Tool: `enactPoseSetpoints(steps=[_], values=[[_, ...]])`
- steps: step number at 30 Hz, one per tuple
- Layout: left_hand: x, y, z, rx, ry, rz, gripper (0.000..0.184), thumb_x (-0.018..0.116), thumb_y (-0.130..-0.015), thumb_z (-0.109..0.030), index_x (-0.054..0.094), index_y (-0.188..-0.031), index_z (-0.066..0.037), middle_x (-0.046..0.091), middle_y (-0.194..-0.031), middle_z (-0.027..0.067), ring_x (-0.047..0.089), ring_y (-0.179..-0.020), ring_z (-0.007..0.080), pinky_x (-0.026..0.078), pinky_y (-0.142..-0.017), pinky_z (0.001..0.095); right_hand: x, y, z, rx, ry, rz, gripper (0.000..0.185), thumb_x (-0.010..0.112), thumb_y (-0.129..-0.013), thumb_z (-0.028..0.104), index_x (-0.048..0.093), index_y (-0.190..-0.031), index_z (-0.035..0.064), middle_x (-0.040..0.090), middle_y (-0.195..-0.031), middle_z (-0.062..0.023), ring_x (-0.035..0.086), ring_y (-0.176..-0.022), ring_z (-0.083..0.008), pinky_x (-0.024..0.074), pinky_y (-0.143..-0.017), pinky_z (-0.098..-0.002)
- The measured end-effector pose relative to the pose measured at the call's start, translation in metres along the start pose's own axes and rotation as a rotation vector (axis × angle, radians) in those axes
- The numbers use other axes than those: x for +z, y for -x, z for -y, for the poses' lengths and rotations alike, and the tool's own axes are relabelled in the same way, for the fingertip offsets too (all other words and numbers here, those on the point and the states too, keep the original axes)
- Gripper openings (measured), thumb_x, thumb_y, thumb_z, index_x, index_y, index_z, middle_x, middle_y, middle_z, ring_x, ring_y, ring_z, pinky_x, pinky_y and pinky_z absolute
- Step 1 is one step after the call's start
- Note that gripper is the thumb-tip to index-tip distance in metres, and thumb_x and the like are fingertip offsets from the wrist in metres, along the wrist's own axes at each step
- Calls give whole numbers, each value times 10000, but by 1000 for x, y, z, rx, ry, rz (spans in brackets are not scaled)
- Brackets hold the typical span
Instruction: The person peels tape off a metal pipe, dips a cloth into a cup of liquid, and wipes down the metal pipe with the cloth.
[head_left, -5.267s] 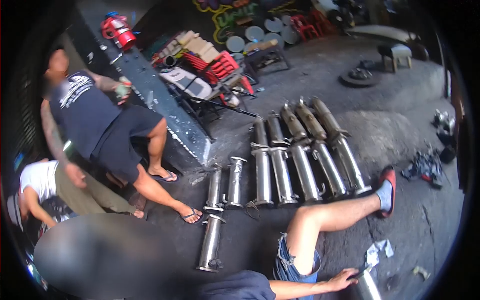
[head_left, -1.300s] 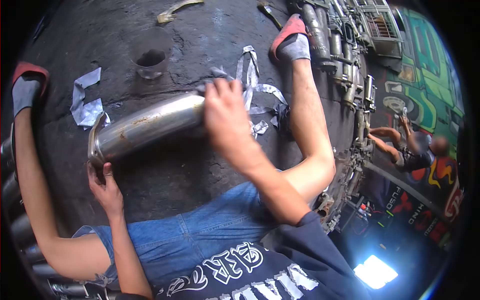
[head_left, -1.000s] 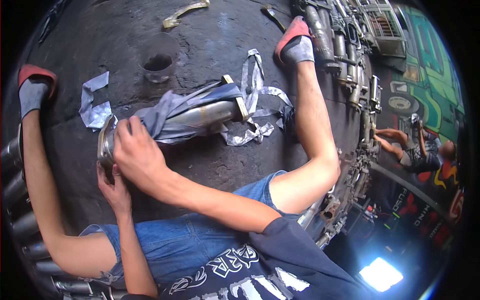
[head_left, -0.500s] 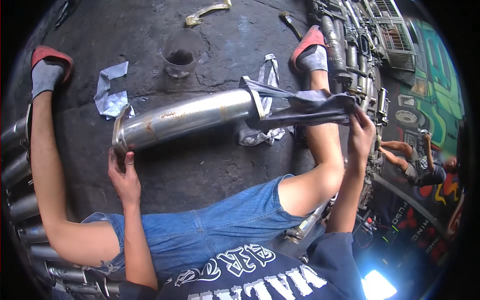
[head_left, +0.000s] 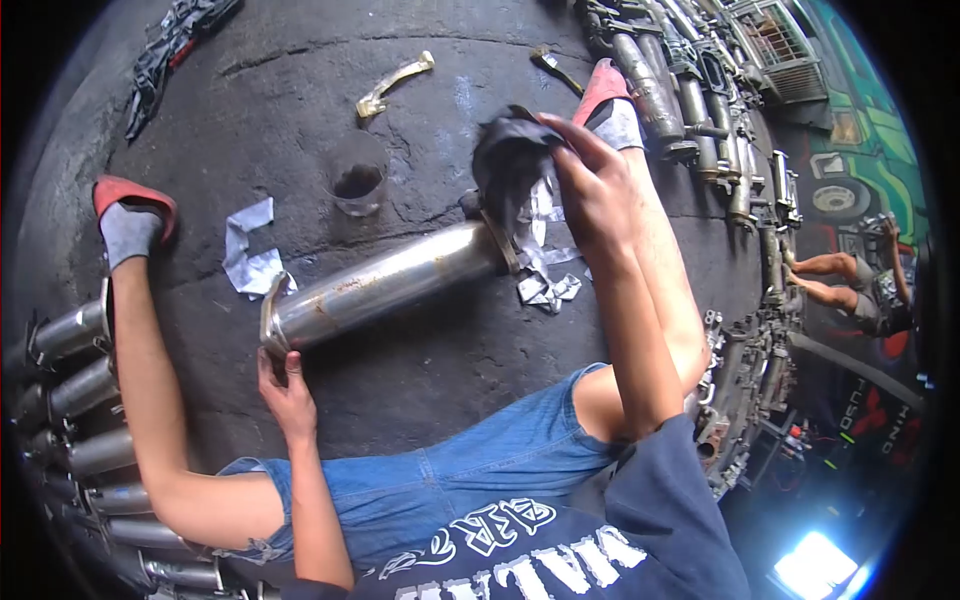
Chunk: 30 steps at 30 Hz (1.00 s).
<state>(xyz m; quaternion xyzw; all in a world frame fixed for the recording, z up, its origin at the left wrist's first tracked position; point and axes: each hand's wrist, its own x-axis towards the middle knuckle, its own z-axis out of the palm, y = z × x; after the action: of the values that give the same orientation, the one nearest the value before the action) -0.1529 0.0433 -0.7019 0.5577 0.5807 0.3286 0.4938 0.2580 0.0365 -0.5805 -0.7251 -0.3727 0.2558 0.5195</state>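
Observation:
A shiny metal exhaust pipe with brownish rust stains lies at a slant before me, a flange on each end. My left hand pinches the lower edge of its near-left flange between thumb and fingers. Above the right-hand flange, my right hand is closed on a dark cloth, which is bunched and slightly blurred. Part of the cloth hangs down over that end of the pipe, so the opening there is hidden.
A see-through tub with dark contents stands beyond the pipe. Around it lie a pale cloth strip, a yellowish bracket-like piece and a brush. Metal pipes line the right; more cylinders lie left. Another person sits far right.
My right hand has swung left and up, bringing the cloth from stretched out rightward to bunched above the pipe's right end. My left hand keeps its hold; the whole view has shifted.

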Motion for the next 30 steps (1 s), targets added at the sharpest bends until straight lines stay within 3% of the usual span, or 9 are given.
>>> enactPoseSetpoints(steps=[3,4,8,10,12,14,22,27,30], values=[[0,-1,1,24,9,29,402,669,-1007,-311,612,-1190,43,669,-1113,103,610,-1038,183,449,-943,317,12,-42,-26,-1,-132,-58,320,565,-895,-56,730,-1168,-29,721,-978,-17,613,-834,-60,476,-757,-202],[0,0,1,19,21,26,394,666,-1009,-309,613,-1185,40,667,-1104,99,609,-1031,184,449,-942,317,10,-58,-41,-47,-195,-103,313,572,-929,-30,706,-1211,-44,708,-1037,-38,604,-863,-43,458,-750,-165],[-1,-2,0,22,13,51,386,659,-1013,-315,614,-1173,33,662,-1083,94,604,-1014,189,447,-940,323,-37,-85,-102,25,4,-356,308,582,-921,-25,736,-1187,-3,708,-933,-26,596,-677,-63,489,-596,-220],[-2,-1,0,28,-1,54,392,660,-1012,-323,613,-1170,33,660,-1081,95,603,-1012,190,446,-938,325,-70,-72,-116,127,388,-375,348,580,-839,-26,772,-1121,42,779,-942,-109,722,-871,-185,548,-828,-310],[-1,-2,-1,34,-17,51,399,660,-1011,-331,612,-1167,33,659,-1080,96,603,-1010,192,445,-935,326,-94,-37,-114,45,805,-316,359,574,-801,-25,775,-1087,54,765,-946,-182,747,-929,-280,554,-891,-363],[-1,-1,-1,18,-13,38,415,663,-1007,-345,615,-1163,37,658,-1089,103,601,-1023,203,441,-939,330,-117,-1,-134,5,893,-162,368,541,-779,-71,770,-1049,33,746,-974,-216,731,-967,-343,554,-909,-397],[-3,-2,8,71,-95,29,476,659,-1007,-366,613,-1201,66,662,-1149,126,595,-1068,225,425,-992,349,-78,67,-120,-23,650,85,345,539,-818,-91,708,-1106,-6,731,-1061,-195,710,-1046,-307,538,-946,-383],[-5,-3,6,90,-133,57,473,623,-1031,-349,607,-1255,67,661,-1222,132,580,-1135,221,394,-1047,353,-30,60,-97,173,31,65,329,589,-890,-37,720,-1187,15,744,-1111,-90,665,-1073,-166,481,-981,-305],[-5,-3,15,78,-101,40,488,621,-1033,-350,591,-1287,65,659,-1237,134,573,-1163,223,394,-1053,355,-16,46,-79,-8,1,110,266,623,-920,22,733,-1163,26,725,-1144,-88,657,-1069,-163,495,-946,-304]])
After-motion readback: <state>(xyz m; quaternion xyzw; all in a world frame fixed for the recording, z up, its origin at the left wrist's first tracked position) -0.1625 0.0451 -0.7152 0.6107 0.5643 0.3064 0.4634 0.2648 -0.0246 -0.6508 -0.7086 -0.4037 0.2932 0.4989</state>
